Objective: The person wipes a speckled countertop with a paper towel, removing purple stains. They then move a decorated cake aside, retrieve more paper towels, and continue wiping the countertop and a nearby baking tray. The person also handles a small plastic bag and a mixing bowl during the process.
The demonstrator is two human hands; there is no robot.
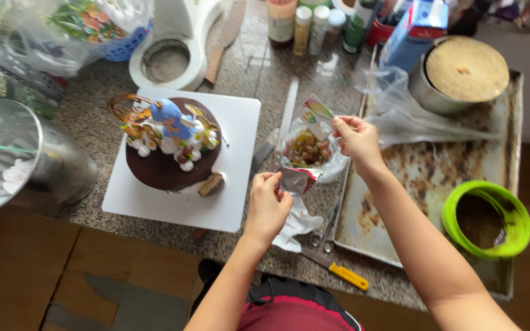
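Left hand: the left hand [267, 205] pinches the near edge of a shiny foil bag [305, 153]; its fingers [272, 179] are closed on the bag's folded lip.
Right hand: the right hand [357, 140] pinches the far edge of the same bag, fingers closed on the colourful torn top.
Foil bag: it is held open between both hands, just above the surface [265, 73], at about 3 o'clock from the cake. Inside sit small round candies [307, 147], brown, yellow and red.
Cake: a round chocolate cake [172, 150] stands on a white square board [182, 159]. A blue figure [170, 116], white cream blobs and a gold wire piece sit on its top. A small wafer piece leans on its side at 5 o'clock.
Scissors: a pair of scissors [327, 230] lies on the surface just at 5 o'clock of the left hand.
Knife: a knife with a yellow handle [338, 270] lies close to the scissors, nearer to the person.
Tray: a big worn metal tray [437, 178] lies at 3 o'clock of the hands. A round tin with a pale sponge cake [461, 73] sits at its far end and a green ring [487, 219] at its near end.
Clear bag: a clear plastic bag [400, 110] lies on the tray, near the right hand.
Bottles: small bottles [314, 24] stand at 12 o'clock, at the back of the surface.
Bowl: a shiny metal bowl [13, 153] stands at 9 o'clock of the cake.
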